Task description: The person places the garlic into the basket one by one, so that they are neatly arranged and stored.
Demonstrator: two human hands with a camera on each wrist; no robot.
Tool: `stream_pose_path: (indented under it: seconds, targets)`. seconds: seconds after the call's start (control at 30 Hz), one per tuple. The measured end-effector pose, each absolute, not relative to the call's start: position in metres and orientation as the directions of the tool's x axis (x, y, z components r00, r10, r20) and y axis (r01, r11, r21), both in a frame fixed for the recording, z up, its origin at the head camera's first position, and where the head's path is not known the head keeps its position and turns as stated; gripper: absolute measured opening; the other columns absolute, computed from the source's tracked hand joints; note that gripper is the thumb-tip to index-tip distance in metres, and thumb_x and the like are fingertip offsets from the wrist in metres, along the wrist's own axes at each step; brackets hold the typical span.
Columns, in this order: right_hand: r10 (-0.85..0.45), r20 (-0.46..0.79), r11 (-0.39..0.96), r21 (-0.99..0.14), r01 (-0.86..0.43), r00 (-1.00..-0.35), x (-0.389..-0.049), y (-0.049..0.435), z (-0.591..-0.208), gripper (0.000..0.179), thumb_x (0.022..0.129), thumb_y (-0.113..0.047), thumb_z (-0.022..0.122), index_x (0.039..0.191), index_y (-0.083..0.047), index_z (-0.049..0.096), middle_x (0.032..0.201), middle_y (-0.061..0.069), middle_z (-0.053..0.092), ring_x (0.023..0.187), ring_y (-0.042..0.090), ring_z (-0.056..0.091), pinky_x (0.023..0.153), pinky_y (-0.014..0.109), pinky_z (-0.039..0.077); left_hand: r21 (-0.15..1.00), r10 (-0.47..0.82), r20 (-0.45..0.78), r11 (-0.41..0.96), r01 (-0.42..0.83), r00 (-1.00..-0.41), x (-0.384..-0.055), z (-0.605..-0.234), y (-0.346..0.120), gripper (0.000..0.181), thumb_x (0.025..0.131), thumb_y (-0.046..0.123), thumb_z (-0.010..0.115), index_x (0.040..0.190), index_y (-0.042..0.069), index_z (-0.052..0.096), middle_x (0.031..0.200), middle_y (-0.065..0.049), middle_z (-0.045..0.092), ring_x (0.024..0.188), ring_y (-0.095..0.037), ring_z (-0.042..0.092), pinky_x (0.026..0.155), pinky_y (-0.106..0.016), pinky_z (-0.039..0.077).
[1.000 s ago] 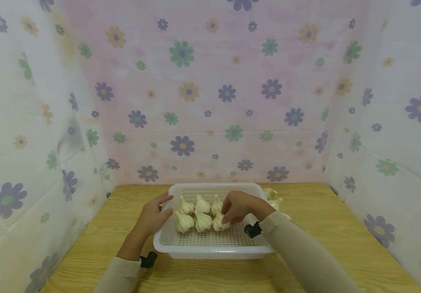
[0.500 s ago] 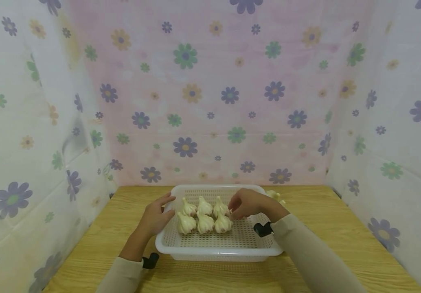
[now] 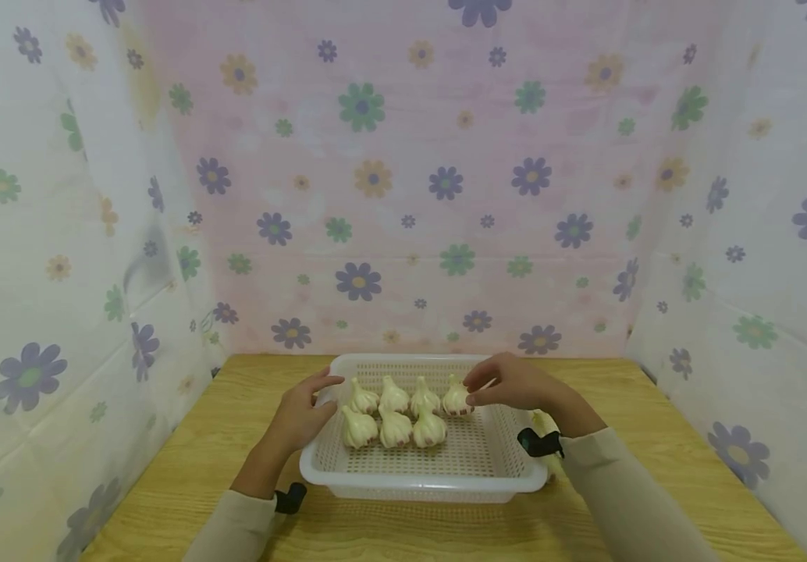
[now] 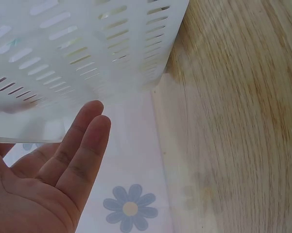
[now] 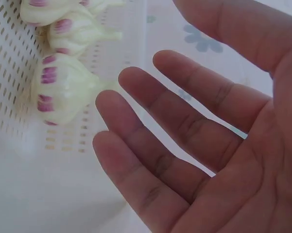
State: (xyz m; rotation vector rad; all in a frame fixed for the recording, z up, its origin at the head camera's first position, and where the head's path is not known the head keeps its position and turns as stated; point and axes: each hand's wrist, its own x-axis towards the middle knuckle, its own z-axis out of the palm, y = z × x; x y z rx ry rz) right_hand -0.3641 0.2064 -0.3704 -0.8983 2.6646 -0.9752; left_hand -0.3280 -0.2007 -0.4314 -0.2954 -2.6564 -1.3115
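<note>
A white plastic basket (image 3: 439, 482) with slotted walls stands on the table, holding several garlic bulbs in two rows. At the right end of the back row sits a garlic bulb (image 3: 456, 396), stem up and purple-streaked at its base. Close beside it is my right hand (image 3: 519, 384); in the right wrist view its fingers (image 5: 136, 90) are extended and spread, with nothing in the palm. My left hand (image 3: 301, 414) rests at the basket's left rim, thumb and index finger over the edge. The left wrist view shows other fingers (image 4: 87, 150) straight, outside the wall.
More garlic (image 3: 542, 424) lies on the wooden table (image 3: 628, 421) right of the basket, mostly hidden by the right forearm. Flower-printed cloth (image 3: 403, 195) closes off the back and both sides. A black mount (image 3: 538, 442) sits on the right wrist.
My right hand has moved from the front-row garlic to the back row, then off to the right. A fourth bulb now shows in the back row. The left hand keeps its place.
</note>
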Motion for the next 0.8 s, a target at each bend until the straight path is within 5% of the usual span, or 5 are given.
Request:
stream_pose_path:
  seconds: [0.17,0.3,0.63,0.8]
  targets:
    - [-0.550,0.063,0.604,-0.659,-0.449,-0.833,-0.359,0.218,-0.369,0.043,0.094,-0.042,0.074,0.127,-0.014,0.073,0.126,0.004,0.072,0.114,0.027,0.070,0.092,0.045,0.060,0.745,0.108,0.238,0.617,0.253,-0.965,-0.328,-0.431,-0.201,0.038,0.100,0.019,0.061,0.137,0.021,0.069,0.168,-0.003,0.036,0.135,-0.050,0.054,0.100,-0.058,0.055]
    - [-0.516,0.091,0.591,-0.682,-0.431,-0.852,-0.355,0.230,-0.369,0.041,0.095,-0.043,0.073,0.127,-0.016,0.072,0.127,0.006,0.071,0.116,0.028,0.069,0.094,0.047,0.059,0.749,0.117,0.231,0.612,0.253,-0.966,-0.328,-0.431,-0.201,0.037,0.100,0.020,0.061,0.136,0.019,0.069,0.168,-0.003,0.035,0.139,-0.051,0.048,0.106,-0.062,0.049]
    - [-0.427,0.209,0.539,-0.722,-0.433,-0.880,-0.341,0.261,-0.377,0.041,0.096,-0.041,0.073,0.129,-0.015,0.071,0.128,0.010,0.071,0.114,0.024,0.069,0.095,0.043,0.059,0.731,0.111,0.243,0.633,0.257,-0.964,-0.326,-0.429,-0.204,0.039,0.099,0.018,0.061,0.137,0.015,0.068,0.167,-0.006,0.037,0.125,-0.045,0.062,0.087,-0.049,0.062]
    - [-0.353,0.241,0.525,-0.749,-0.405,-0.904,-0.330,0.281,-0.384,0.039,0.098,-0.039,0.071,0.129,-0.016,0.070,0.130,0.009,0.070,0.118,0.028,0.067,0.094,0.047,0.059,0.754,0.119,0.231,0.606,0.255,-0.966,-0.325,-0.429,-0.201,0.040,0.098,0.019,0.061,0.138,0.014,0.067,0.167,-0.006,0.037,0.125,-0.045,0.062,0.088,-0.047,0.062]
